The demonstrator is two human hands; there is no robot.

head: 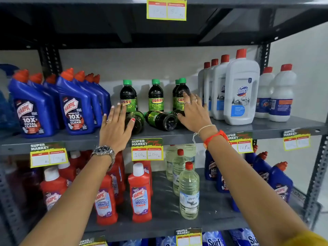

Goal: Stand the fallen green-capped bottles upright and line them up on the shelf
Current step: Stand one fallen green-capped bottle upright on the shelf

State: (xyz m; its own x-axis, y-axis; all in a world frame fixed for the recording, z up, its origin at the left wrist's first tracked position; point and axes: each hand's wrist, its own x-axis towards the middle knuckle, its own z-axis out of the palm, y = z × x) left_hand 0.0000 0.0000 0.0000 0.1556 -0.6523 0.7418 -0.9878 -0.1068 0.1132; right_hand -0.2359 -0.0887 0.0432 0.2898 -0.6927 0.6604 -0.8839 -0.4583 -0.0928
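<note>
Green-capped bottles (155, 96) at frame centre carry "SUNNY" labels. Blue bottles (76, 107) at left read "HARPIC 10X TOTAL CLEAN". A white jug (241, 93) at right says "Domex". Below, red bottles (140, 194) read "HARPIC BATHROOM CLEANER". A centre price tag (147, 149) headed "SUPER MARKET" shows handwritten "160" and "100"; a right-hand tag (244, 145) shows "165". Bottom-edge blue packs (213, 239) read "Surf".

Small dark plastic bottles with green screw caps and green-yellow "SUNNY" labels occupy the grey metal shelf (177, 134). Upright ones (155, 95) stand in a rear row. In front, three fallen bottles (160, 119) lie on their sides, bases towards the camera.
</note>
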